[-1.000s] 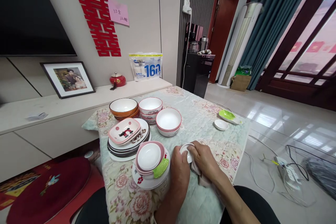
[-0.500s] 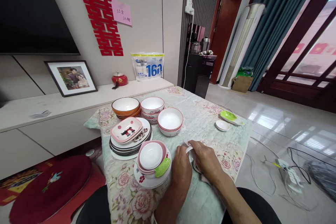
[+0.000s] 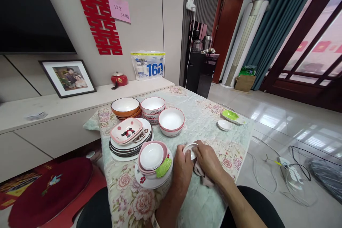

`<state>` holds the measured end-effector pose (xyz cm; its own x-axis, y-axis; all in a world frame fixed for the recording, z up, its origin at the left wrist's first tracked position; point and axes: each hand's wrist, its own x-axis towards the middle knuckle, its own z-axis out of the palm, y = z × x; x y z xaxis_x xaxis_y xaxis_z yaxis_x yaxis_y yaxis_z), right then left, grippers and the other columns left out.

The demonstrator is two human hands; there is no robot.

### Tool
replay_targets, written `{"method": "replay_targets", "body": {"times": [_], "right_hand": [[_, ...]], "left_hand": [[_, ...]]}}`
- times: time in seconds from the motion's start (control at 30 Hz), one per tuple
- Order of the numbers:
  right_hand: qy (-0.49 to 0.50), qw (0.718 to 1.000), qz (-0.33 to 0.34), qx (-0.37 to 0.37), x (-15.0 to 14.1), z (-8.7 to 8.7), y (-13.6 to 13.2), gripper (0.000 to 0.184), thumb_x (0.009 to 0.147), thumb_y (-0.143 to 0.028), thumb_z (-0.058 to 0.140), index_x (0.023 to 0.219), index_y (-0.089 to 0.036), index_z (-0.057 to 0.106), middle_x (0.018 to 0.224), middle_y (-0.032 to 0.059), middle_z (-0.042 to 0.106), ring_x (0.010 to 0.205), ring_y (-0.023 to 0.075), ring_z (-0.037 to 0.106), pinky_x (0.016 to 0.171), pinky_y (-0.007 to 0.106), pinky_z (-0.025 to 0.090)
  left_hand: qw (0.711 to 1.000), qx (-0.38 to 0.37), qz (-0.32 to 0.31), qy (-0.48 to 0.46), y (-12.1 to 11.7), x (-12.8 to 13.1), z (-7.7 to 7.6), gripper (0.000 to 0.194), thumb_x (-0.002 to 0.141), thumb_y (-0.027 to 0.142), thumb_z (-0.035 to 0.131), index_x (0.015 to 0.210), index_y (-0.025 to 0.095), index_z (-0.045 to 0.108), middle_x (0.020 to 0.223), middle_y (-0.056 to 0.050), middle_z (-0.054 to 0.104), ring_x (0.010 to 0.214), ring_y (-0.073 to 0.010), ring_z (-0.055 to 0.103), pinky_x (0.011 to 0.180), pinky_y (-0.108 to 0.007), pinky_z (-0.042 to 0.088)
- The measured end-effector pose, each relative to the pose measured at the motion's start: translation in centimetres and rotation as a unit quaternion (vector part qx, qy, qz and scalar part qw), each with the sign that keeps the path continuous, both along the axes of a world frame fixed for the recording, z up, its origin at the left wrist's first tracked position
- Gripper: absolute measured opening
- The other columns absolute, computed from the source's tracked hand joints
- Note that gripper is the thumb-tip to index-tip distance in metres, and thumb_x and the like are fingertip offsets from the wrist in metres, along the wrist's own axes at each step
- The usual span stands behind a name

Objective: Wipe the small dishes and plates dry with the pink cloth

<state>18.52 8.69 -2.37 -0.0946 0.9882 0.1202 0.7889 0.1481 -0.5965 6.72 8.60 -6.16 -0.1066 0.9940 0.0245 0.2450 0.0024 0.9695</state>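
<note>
L hand [image 3: 184,166] & R hand [image 3: 210,159] both gripping sm. round white dish [image 3: 192,148]; dusty-pink cloth [image 3: 203,175] bunched under R hand, over pale-green floral tablecloth [image 3: 201,199].

Cloth-covered table [image 3: 196,110], one: pale green ground, pink flowers. Directly on it:

- Far left: brown bowls [image 3: 126,108], nested, white inside.
- Just right of these: red-rimmed bowls [image 3: 153,108], stacked.
- Nearer and further right: second stack of red-rimmed bowls, white inside.
- Left, in front of the brown bowls: white plates [image 3: 133,145], piled, several dark-edged; pink dish [image 3: 126,130] with printed figure on top.
- Nearer edge: flowered plates [image 3: 160,181], bearing pink bowls [image 3: 165,152], small white bowls [image 3: 151,156] inside, green leaf dish [image 3: 164,168] tilted beside.
- Right side: shallow white dish [image 3: 224,125]; just beyond it, longer white dish [image 3: 240,121] bearing another green dish [image 3: 230,115].
</note>
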Motion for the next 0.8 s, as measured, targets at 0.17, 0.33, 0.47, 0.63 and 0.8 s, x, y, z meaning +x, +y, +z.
{"method": "replay_targets", "body": {"times": [0.17, 0.33, 0.47, 0.63, 0.8], "right_hand": [[-0.119, 0.99, 0.055, 0.044, 0.7, 0.7, -0.4, 0.031, 0.088, -0.007, 0.042, 0.111, -0.019, 0.061, 0.103, 0.0106, 0.07, 0.093, 0.0219, 0.067, 0.076, 0.028, 0.042], [-0.066, 0.997, 0.012, 0.034, 0.1, 0.1, 0.0, 0.025, 0.1, -0.028, 0.038, 0.097, -0.019, 0.06, 0.08, 0.0066, 0.069, 0.075, 0.0201, 0.065, 0.066, 0.026, 0.04], [-0.043, 0.999, -0.014, -0.008, -0.4, -0.1, 0.2, 0.03, 0.101, -0.033, 0.037, 0.084, -0.019, 0.057, 0.074, 0.0074, 0.068, 0.071, 0.02, 0.064, 0.061, 0.027, 0.036], [0.034, 0.995, 0.025, -0.096, 0.4, 0.9, -0.1, 0.033, 0.098, -0.037, 0.042, 0.072, -0.021, 0.055, 0.069, 0.0037, 0.068, 0.065, 0.0177, 0.062, 0.063, 0.027, 0.039], [0.045, 0.997, -0.017, 0.06, 2.3, 1.7, -0.2, 0.04, 0.1, -0.038, 0.034, 0.098, -0.019, 0.069, 0.089, 0.0082, 0.067, 0.087, 0.0226, 0.062, 0.078, 0.034, 0.044]], "left_hand": [[0.997, 0.054, -0.04, 0.04, -0.2, -0.1, 0.0, 0.014, 0.088, 0.021, 0.042, 0.093, 0.022, 0.055, 0.093, -0.008, 0.066, 0.085, -0.0204, 0.065, 0.069, -0.03, 0.051], [1.0, -0.006, -0.015, -0.027, -0.2, 0.1, -0.1, 0.012, 0.09, 0.027, 0.039, 0.086, 0.022, 0.049, 0.085, -0.005, 0.063, 0.073, -0.018, 0.064, 0.052, -0.024, 0.048], [0.997, -0.035, 0.006, -0.066, 0.0, 0.2, -0.4, 0.009, 0.089, 0.028, 0.042, 0.082, 0.022, 0.045, 0.072, 0.001, 0.058, 0.054, -0.0126, 0.058, 0.045, -0.021, 0.043], [0.98, -0.072, 0.004, -0.184, 0.2, 0.5, -0.2, 0.013, 0.087, 0.031, 0.045, 0.092, 0.02, 0.047, 0.063, 0.005, 0.055, 0.042, -0.0122, 0.053, 0.038, -0.023, 0.039], [0.929, -0.099, -0.016, -0.357, -0.1, 0.8, 0.3, 0.034, 0.082, 0.033, 0.051, 0.111, 0.015, 0.047, 0.08, -0.003, 0.065, 0.059, -0.0167, 0.066, 0.052, -0.028, 0.052]]}}
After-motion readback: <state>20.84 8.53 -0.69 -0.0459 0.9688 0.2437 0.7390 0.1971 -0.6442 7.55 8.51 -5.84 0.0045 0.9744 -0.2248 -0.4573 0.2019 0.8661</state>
